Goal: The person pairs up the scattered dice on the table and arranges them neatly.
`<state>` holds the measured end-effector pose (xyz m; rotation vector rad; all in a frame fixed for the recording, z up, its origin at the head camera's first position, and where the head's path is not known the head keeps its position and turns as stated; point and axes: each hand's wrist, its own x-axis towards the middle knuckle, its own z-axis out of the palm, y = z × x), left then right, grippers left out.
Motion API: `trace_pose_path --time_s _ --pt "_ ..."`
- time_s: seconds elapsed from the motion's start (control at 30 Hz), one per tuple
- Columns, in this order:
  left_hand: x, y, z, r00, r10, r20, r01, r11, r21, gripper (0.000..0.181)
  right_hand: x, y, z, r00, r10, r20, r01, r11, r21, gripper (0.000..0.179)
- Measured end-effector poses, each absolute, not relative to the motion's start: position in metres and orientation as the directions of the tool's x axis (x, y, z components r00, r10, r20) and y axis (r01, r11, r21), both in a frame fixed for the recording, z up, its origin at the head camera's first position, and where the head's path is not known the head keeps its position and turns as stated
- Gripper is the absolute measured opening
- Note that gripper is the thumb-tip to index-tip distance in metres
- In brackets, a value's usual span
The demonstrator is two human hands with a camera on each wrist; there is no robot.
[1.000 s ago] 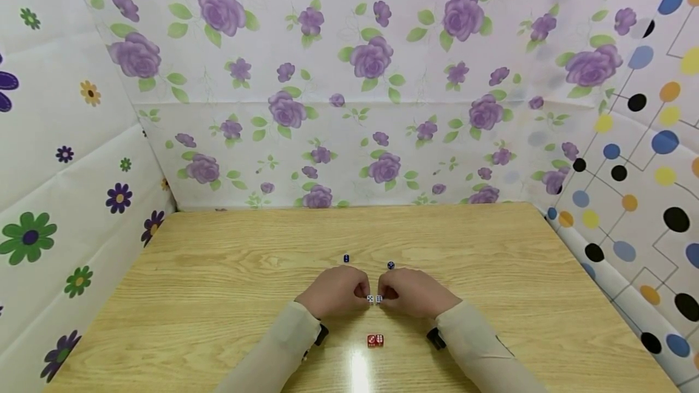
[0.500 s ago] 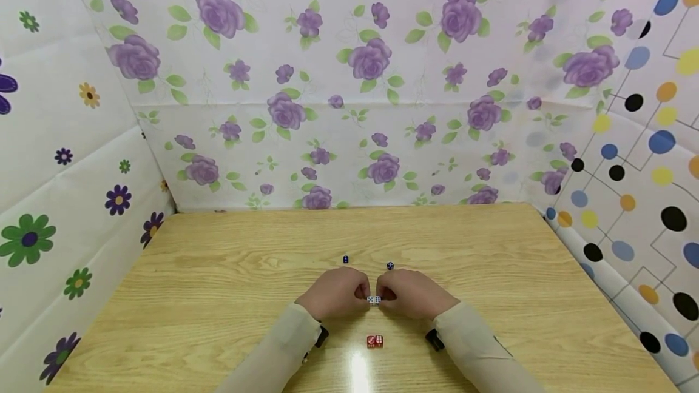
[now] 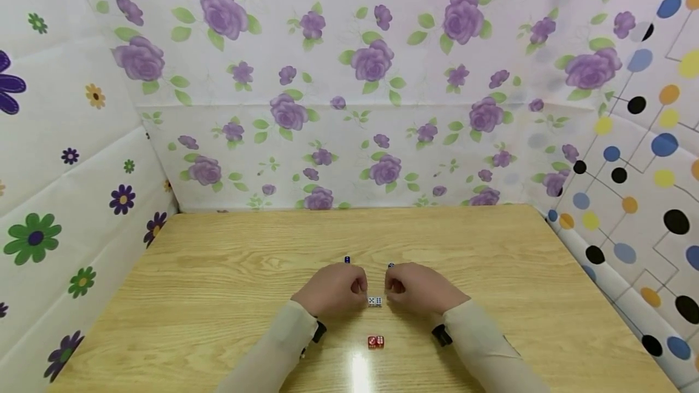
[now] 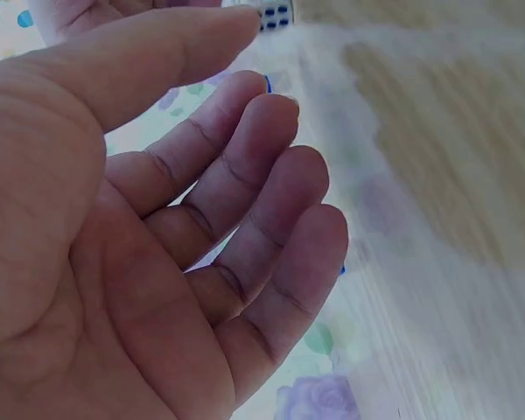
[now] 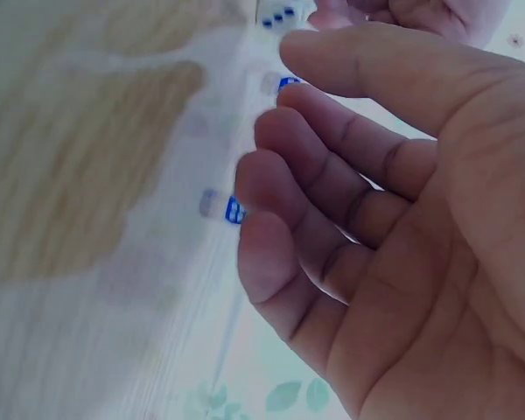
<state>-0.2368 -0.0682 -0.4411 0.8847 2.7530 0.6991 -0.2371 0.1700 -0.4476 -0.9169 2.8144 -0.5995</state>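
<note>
Two white dice [image 3: 374,301] sit side by side, touching, between my hands in the head view. My left hand [image 3: 332,290] is just left of them, fingers loosely bent, nothing between thumb and fingers. In the left wrist view a white die [image 4: 276,15] shows beyond the thumb tip [image 4: 245,24], with a gap between thumb and forefinger. On the other side, my right hand [image 3: 423,288] is slightly apart from the pair, also holding nothing. The right wrist view has a white die [image 5: 284,13] above the thumb [image 5: 332,59].
Nearer the table's front lie two red dice [image 3: 375,341], side by side. Beyond the hands are two blue dice, a left one [image 3: 347,259] and a right one [image 3: 391,265], partly covered by the hands. Patterned cloth walls surround the wooden table [image 3: 218,247].
The white dice came together from a small gap, pinched between the hands. Since then both hands have let go and drawn apart, the right one moving farther.
</note>
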Motion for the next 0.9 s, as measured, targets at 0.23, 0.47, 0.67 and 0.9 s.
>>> trace_pose_path --time_s 0.23,0.47,0.67,0.9 --pt "-0.246 -0.078 -0.437 -0.850 0.525 0.036 0.477 0.739 0.475 0.008 -0.249 0.185 -0.442 -0.865 -0.487 0.119 -0.493 0.783 -0.380 0.004" --pt "-0.259 -0.085 -0.434 -0.891 0.447 0.080 0.426 0.762 0.487 0.021 -0.260 0.192 -0.441 -0.892 -0.432 0.130 -0.449 0.819 -0.357 0.013" --pt "-0.270 -0.086 -0.435 -0.916 0.398 0.045 0.367 0.789 0.493 0.029 -0.267 0.190 -0.443 -0.893 -0.438 0.107 -0.448 0.833 -0.324 0.018" --pt "-0.280 -0.081 -0.441 -0.922 0.386 0.012 0.343 0.805 0.485 0.030 -0.273 0.183 -0.444 -0.886 -0.456 0.082 -0.457 0.832 -0.314 0.018"
